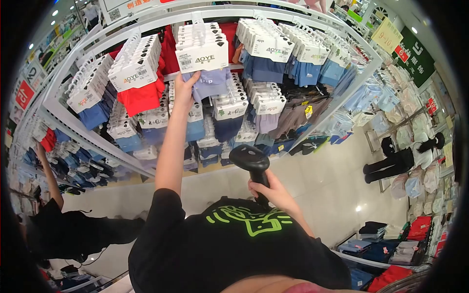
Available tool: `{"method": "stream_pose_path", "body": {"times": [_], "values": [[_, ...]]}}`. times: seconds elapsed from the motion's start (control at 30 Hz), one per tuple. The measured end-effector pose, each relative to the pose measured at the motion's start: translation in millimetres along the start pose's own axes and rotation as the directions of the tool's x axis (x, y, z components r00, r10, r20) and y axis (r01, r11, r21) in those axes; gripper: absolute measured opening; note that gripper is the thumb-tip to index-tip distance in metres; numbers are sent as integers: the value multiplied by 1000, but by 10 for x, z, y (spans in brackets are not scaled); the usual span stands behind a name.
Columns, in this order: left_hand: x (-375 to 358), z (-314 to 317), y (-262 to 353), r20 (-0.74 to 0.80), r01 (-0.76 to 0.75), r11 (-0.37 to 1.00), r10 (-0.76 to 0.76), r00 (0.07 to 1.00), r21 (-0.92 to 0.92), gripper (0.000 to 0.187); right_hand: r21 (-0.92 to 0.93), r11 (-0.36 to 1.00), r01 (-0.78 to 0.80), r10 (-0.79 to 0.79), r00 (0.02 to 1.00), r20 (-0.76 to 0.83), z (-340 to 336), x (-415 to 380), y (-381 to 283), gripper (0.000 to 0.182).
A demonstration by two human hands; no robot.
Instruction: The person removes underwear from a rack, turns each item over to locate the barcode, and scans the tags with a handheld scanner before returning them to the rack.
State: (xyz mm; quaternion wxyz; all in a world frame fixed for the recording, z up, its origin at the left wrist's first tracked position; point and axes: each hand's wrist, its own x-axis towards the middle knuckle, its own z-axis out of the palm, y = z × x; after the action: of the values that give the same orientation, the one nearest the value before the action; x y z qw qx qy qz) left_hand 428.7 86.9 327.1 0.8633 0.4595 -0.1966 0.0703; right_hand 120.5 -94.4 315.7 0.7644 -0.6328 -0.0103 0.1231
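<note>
My left hand [185, 90] reaches up to the rack and grips the edge of lavender underwear [211, 84], which hangs below a white AOYE card [202, 57] at the front of a row. My thumb lies over the fabric by the card's lower edge; the other fingers are mostly hidden. In front of my chest, my right hand [276, 191] is wrapped around the handle of a black barcode scanner [250, 160]. The scanner is upright, with its head above my fist and apart from the rack.
Red underwear [141, 97] hangs left of the lavender row, navy underwear [264, 68] to its right. More carded rows hang below. One person [73, 229] reaches toward a rack at left; another person [405, 158] is at far right. Folded clothes [376, 246] lie at lower right.
</note>
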Motion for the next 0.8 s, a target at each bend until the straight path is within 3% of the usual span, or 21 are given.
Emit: {"method": "stream_pose_path", "body": {"times": [0.07, 0.1, 0.23, 0.3, 0.37, 0.43, 0.53, 0.7, 0.73, 0.8], "values": [[-44, -42, -25, -28, 12, 1000, -12, 1000, 4, 30, -50, 997, -64, 62, 998, -32, 51, 35, 40, 45], [-86, -82, -60, -68, 21, 999, -18, 998, 45, 28, -35, 995, -95, 93, 994, -55, 96, 51, 41, 26], [-650, -241, -315, -146, 86, 996, -89, 985, -23, 26, -61, 987, -152, 149, 988, -46, 174, 139, 312, 46], [-1123, -489, -517, -132, 175, 984, -170, 977, 31, 22, -72, 984, -165, 162, 986, -46, 257, 178, 341, 40], [-1628, -807, -821, -212, 255, 967, -246, 946, 18, 16, -79, 981, -175, 174, 984, -28, 316, 252, 436, 36], [-2003, -1019, -802, -217, 400, 911, -372, 902, 102, 10, -128, 957, -262, 255, 965, -67, 338, 324, 575, 27], [-2241, -1393, -710, -263, 448, 880, -400, 878, 158, 10, -136, 944, -299, 286, 952, -108, 365, 414, 840, 22], [-1993, -1843, -81, -305, 132, 885, 12, 952, 447, 9, -252, 901, -353, 337, 935, -107, 379, 449, 979, 25], [-1851, -1836, 81, -275, 38, 847, 130, 953, 530, 9, -244, 906, -346, 335, 938, -87, 391, 450, 986, 25], [-1534, -1671, 532, -253, -10, 687, 281, 926, 727, 13, -259, 922, -288, 280, 958, -68, 373, 441, 983, 25]]}}
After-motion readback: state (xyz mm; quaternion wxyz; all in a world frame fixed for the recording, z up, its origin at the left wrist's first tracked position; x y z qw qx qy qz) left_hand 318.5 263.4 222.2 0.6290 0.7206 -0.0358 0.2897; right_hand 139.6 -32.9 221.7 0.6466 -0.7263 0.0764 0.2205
